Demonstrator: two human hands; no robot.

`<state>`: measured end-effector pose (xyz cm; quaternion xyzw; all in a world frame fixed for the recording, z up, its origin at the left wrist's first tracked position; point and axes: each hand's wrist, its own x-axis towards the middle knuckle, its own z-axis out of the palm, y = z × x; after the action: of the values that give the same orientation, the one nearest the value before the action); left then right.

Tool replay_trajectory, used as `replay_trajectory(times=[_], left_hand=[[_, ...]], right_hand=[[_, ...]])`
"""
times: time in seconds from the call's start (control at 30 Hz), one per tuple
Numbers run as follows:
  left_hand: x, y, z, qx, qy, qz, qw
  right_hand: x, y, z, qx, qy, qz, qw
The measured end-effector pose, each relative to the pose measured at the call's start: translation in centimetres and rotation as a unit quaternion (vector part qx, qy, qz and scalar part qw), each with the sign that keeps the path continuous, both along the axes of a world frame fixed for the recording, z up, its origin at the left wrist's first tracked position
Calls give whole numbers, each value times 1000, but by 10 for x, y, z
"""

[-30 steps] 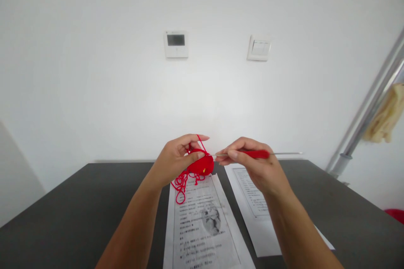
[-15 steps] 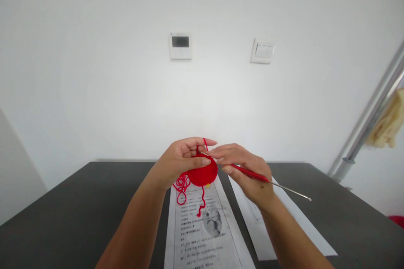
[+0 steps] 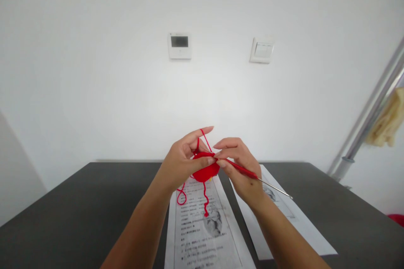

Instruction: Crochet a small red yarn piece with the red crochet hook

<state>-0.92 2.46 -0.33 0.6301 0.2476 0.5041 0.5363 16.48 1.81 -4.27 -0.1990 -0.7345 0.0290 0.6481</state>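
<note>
My left hand (image 3: pixel 186 155) pinches a round red crochet piece (image 3: pixel 204 174) between thumb and fingers. Its index finger is raised, with red yarn (image 3: pixel 206 139) looped over it and running down to the top edge of the piece. In my right hand (image 3: pixel 240 164) is a crochet hook (image 3: pixel 244 171) with a red handle, gripped between thumb and fingers. The hook's front tip meets the top edge of the piece and is hidden there; its metal rear end points down to the right. A short yarn tail hangs below the piece, near a small yellow bit.
A printed sheet (image 3: pixel 192 243) lies on the dark table (image 3: pixel 94 210) under my hands. Another paper (image 3: pixel 261 239) lies to its right. Loose red yarn (image 3: pixel 182 196) hangs at the left. A wall panel, a light switch and a metal pole stand behind.
My left index finger has lifted, drawing the yarn up. My right hand and the hook have shifted left, closer to the crochet piece, which has tilted and moved slightly right.
</note>
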Motion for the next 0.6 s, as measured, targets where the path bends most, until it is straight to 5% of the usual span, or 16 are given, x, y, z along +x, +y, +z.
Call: replay_trajectory(times=[0.1,0.23,0.3,0.4,0.6], left_hand=[[8,-6,0,47,24,93,994],[17,-11,-6,89,62,191,976],[16,-8,-7,53,34,150,987],[7,1,-6,-50,-19,11,999],[-13,16,-6,-150,-40,-172,973]], right_hand=[[-2,1,-1,-17,-1,-5,1000],[-10,6,-8,62,-36,-94,993],[-13,10,-11,106,-53,-128,985],[-14,10,-11,127,-82,-112,982],[-7,-12,7,-7,-65,32,997]])
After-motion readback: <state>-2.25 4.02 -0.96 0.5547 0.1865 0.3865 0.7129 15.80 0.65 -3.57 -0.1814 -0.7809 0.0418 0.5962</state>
